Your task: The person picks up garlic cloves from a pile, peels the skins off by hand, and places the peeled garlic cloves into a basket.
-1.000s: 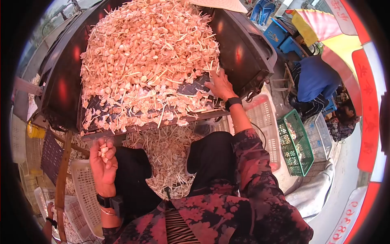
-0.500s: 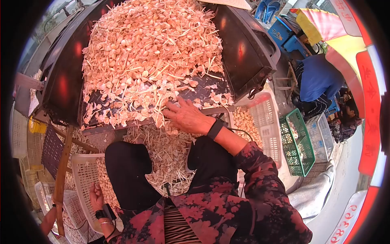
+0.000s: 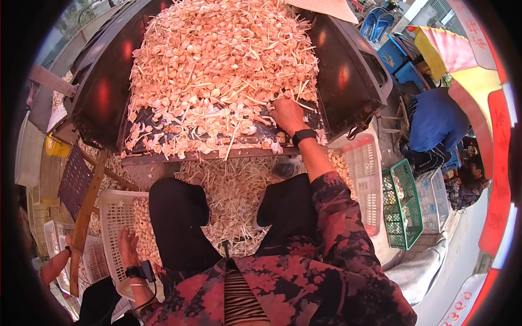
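A large heap of garlic cloves, skins and dry stalks [image 3: 217,70] covers the dark truck bed in front of me. My right hand [image 3: 287,115] is at the heap's lower right edge, its fingers curled down among the stalks; what they hold, if anything, is hidden. Low on the left, my left hand [image 3: 128,247] is over a white basket [image 3: 113,217] with garlic cloves [image 3: 144,233] in it, its fingers apart and nothing in them. A second white basket [image 3: 371,179] with cloves stands at the right of my knees.
Stalks [image 3: 234,201] litter the ground between my legs. A green crate [image 3: 402,206] is at the right, near a person in blue [image 3: 437,119]. Another person's hand [image 3: 56,266] shows at the far left by a wooden frame [image 3: 87,223]. A straw hat [image 3: 329,8] is at the top.
My right hand has moved up and right from the bed's front edge, and its spread fingers have curled. My left hand has opened somewhat. The whole view has shifted slightly.
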Tool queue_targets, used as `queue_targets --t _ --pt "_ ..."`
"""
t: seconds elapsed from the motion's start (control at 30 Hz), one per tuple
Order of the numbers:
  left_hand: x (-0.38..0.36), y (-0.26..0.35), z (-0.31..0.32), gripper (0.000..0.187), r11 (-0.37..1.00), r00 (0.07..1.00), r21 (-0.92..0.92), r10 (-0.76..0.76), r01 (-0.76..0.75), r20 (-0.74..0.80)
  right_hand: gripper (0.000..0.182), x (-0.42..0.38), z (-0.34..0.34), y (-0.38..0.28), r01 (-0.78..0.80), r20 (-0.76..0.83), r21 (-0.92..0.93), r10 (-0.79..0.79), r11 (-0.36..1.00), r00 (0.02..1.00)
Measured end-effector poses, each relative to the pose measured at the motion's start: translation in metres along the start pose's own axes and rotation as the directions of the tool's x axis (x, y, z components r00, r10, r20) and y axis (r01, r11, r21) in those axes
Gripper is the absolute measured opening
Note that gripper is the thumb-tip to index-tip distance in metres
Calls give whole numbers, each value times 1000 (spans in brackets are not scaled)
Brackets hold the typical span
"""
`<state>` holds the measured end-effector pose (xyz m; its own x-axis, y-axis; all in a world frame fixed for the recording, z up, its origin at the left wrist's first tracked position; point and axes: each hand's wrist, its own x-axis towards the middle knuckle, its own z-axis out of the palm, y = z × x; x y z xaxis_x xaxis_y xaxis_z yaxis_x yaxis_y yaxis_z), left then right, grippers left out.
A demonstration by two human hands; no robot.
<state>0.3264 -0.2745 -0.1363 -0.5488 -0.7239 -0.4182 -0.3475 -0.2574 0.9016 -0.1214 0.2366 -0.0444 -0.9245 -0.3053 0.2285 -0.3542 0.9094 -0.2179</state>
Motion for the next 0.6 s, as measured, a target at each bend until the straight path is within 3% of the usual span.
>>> queue_targets --t 0.03,0.13,0.2,0.27,0.33,0.4,0.47,0.5,0.6 --pt "1 11 8 43 999 997 -27 34 -32 74 22 0 3 -2 -1 15 147 -1 989 1000" --pt "-42 85 81 25 980 949 -54 197 -190 246 16 -7 -8 -12 126 4 302 -133 945 991" --pt "-79 132 135 26 959 828 -88 278 -271 486 17 -16 -32 -35 242 -80 369 -229 897 970" --pt "-125 178 206 30 924 765 3 316 -383 561 21 -26 -55 -66 372 -133 405 -349 835 928" --pt "-139 198 261 42 902 639 3 304 -432 707 22 -38 -72 -100 537 -204 407 -500 739 842" --pt "-137 198 312 40 761 538 -10 467 -648 701 25 -52 -86 -127 576 -201 436 -549 691 811" --pt "-127 198 338 31 907 492 -142 341 -397 801 30 -65 -98 -146 573 -179 453 -560 683 809" --pt "-124 194 344 28 909 501 -162 352 -384 791 37 -70 -96 -147 605 -217 359 -567 710 795" --pt "-121 187 352 21 914 533 -201 373 -352 759 38 -75 -90 -146 567 -289 471 -489 676 823"
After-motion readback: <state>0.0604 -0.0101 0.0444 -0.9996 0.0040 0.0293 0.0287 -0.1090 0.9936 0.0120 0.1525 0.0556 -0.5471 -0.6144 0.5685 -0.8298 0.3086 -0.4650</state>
